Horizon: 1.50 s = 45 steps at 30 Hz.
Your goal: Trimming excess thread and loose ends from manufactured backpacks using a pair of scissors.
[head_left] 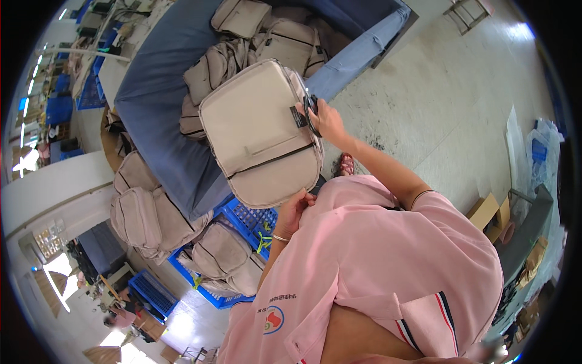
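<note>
I hold a beige zip bag (257, 130) up in front of me, above a blue cloth-covered table (157, 97). My right hand (327, 121) is at the bag's right edge, shut on a small black cutting tool (311, 113) beside a dark tag (298, 117). My left hand (294, 209) grips the bag's lower edge, a thin bracelet on its wrist. My pink shirt (376, 261) fills the lower right.
A pile of similar beige bags (267, 36) lies on the table behind the held one. More beige bags (148, 215) rest on blue plastic crates (254, 221) at lower left. Cardboard boxes (488, 212) stand on the concrete floor (436, 91) at right.
</note>
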Each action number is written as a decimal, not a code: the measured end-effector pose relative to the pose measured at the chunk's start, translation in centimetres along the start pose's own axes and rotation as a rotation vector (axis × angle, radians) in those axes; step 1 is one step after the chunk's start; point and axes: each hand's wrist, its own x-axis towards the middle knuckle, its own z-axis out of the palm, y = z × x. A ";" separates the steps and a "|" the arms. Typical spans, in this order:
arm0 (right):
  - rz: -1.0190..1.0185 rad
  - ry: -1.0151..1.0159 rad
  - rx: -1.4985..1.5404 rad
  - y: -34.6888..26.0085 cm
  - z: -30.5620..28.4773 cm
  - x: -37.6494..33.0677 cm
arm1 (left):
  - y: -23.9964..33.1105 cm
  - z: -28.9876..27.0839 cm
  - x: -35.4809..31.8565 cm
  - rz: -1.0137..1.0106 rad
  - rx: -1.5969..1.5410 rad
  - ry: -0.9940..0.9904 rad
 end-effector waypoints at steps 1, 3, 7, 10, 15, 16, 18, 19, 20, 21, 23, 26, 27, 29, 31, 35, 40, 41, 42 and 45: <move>-0.016 -0.007 -0.001 -0.1 0.4 1.3 | -0.1 -0.1 -0.1 0.014 -0.009 0.000; -0.086 0.085 0.035 0.4 0.9 4.0 | -0.5 0.1 -0.1 0.017 0.004 0.049; 0.017 -0.036 0.035 -0.3 1.1 4.3 | -0.5 -0.5 -0.4 0.055 -0.009 0.041; -0.085 -0.079 -0.074 4.2 2.1 2.0 | -0.7 -0.3 -0.1 0.098 0.058 0.035; 0.040 -0.139 -0.112 -0.4 0.7 -1.1 | -1.1 -0.7 -0.5 0.111 0.012 0.039; 0.039 -0.141 -0.111 -0.1 1.0 -1.1 | -1.2 -0.8 -0.5 0.112 0.012 0.041; -0.088 -0.015 -0.120 0.5 1.0 -0.7 | -1.3 -0.7 -0.3 0.084 0.024 0.027; -0.082 -0.011 -0.118 0.9 1.2 -0.6 | -1.4 -0.8 -0.3 0.079 0.030 0.027; -0.089 -0.019 -0.124 0.8 1.3 -0.3 | -1.3 -0.6 -0.2 0.078 0.026 0.018; -0.095 -0.027 -0.131 0.9 1.4 -0.1 | -1.3 -0.5 -0.1 0.075 0.023 0.009; -0.075 -0.048 -0.104 0.8 1.3 0.2 | -1.1 -0.2 0.0 0.070 0.023 0.018; -0.037 -0.011 -0.040 1.6 2.5 1.1 | -0.7 0.2 -0.2 0.069 0.022 0.035; -0.015 0.043 -0.002 1.8 2.9 1.8 | -0.5 0.3 -0.2 0.070 0.018 0.046; -0.034 0.140 0.120 2.2 2.6 3.4 | -0.7 -0.4 0.4 0.084 0.034 0.065; -0.086 0.163 0.129 -1.1 1.1 5.1 | -0.9 -1.1 0.3 0.143 0.018 0.117; -0.239 0.169 -0.033 -7.2 1.2 11.5 | -2.2 -2.8 0.7 0.218 0.260 0.125; -0.537 -0.119 -0.306 -7.0 2.3 17.1 | -3.3 -4.1 1.8 0.551 0.627 0.130; -0.585 -0.145 -0.235 -6.1 2.2 17.3 | -3.6 -3.7 1.3 0.545 0.578 0.193; -0.620 -0.164 -0.140 -5.4 1.9 17.3 | -4.0 -2.4 0.4 0.763 0.539 0.417; -0.678 -0.260 -0.013 -5.4 0.2 15.2 | -5.8 -8.1 0.2 0.782 0.678 0.426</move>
